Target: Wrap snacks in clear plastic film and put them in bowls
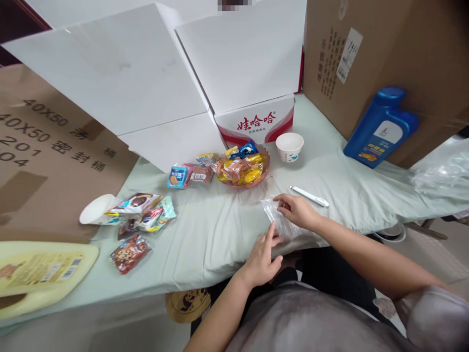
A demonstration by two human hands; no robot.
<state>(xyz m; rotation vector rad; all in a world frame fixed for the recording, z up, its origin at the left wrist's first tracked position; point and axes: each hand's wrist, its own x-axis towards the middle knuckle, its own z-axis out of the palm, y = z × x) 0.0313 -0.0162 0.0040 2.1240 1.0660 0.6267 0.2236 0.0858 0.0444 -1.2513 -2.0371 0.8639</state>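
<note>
Clear plastic bag lies flat on the green cloth, just nearer the person than the snack basket. The right hand pinches its far edge; the left hand, fingers loose, touches its near edge. Such thin film probably wants a light, two-sided hold. Its long axis runs diagonally, far-left to near-right; the mouth end is unclear.

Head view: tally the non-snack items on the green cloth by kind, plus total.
white bowls: 2
jugs, blue and yellow: 2
snack basket: 1
white pen: 1
clear plastic bag: 1
Total: 7
</note>
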